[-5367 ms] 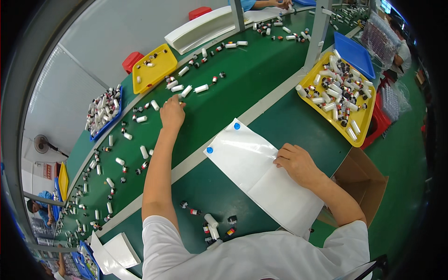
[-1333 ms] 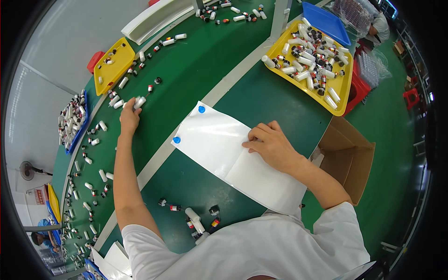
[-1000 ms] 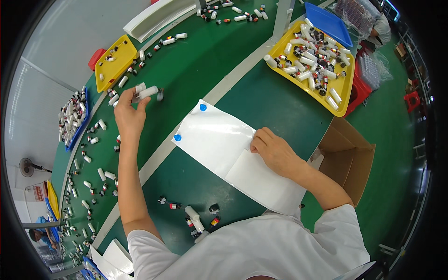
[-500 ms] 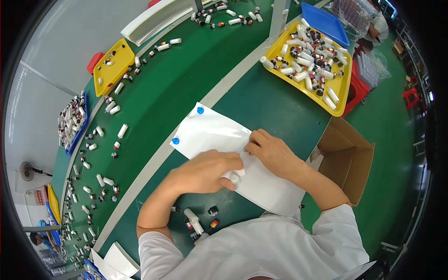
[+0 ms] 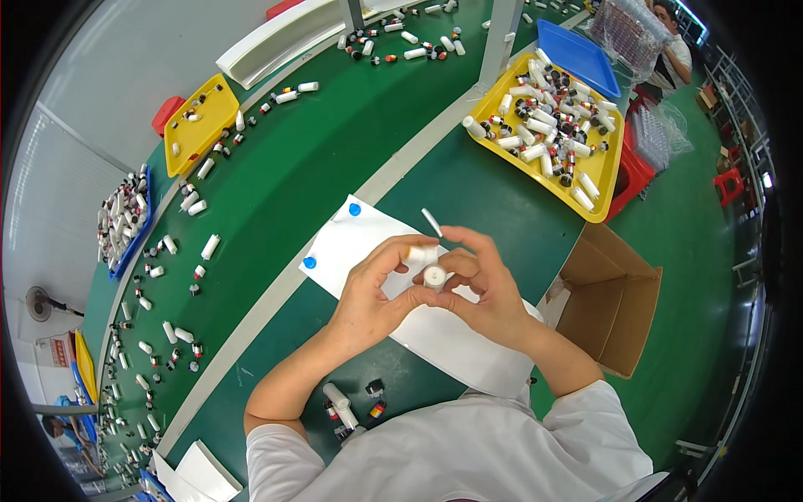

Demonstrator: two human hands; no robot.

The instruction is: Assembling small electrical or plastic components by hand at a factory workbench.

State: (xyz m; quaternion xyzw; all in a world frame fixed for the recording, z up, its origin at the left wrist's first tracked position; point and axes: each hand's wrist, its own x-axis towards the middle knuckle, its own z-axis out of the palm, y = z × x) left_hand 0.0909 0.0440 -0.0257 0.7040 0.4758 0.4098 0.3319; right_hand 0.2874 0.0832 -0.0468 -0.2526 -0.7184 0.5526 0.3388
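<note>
A small white cylindrical bottle (image 5: 434, 277), its round end facing up, is between both hands above the white sheet (image 5: 335, 243). My left hand (image 5: 368, 293) is closed on it, thumb against its side; a blurred whitish part shows by the left fingertips. My right hand (image 5: 489, 297) is also closed on the bottle with thumb and bent fingers. A narrow white strip (image 5: 432, 222) stands off the tip of its stretched index finger, seemingly stuck there. Two blue pushpins (image 5: 355, 209) sit at the sheet's left corners.
By my body lie several white bottles (image 5: 336, 396) and dark-capped pieces (image 5: 376, 410). A yellow tray (image 5: 602, 201) heaped with bottles stands far right, above an open cardboard box (image 5: 619, 318). Scattered bottles lie on the green surface (image 5: 276, 192) to the left. A person (image 5: 673, 63) is at the upper right.
My right hand has lifted off the sheet and come to the bottle, the narrow white strip now at its index fingertip. My left hand has turned and raised the bottle.
</note>
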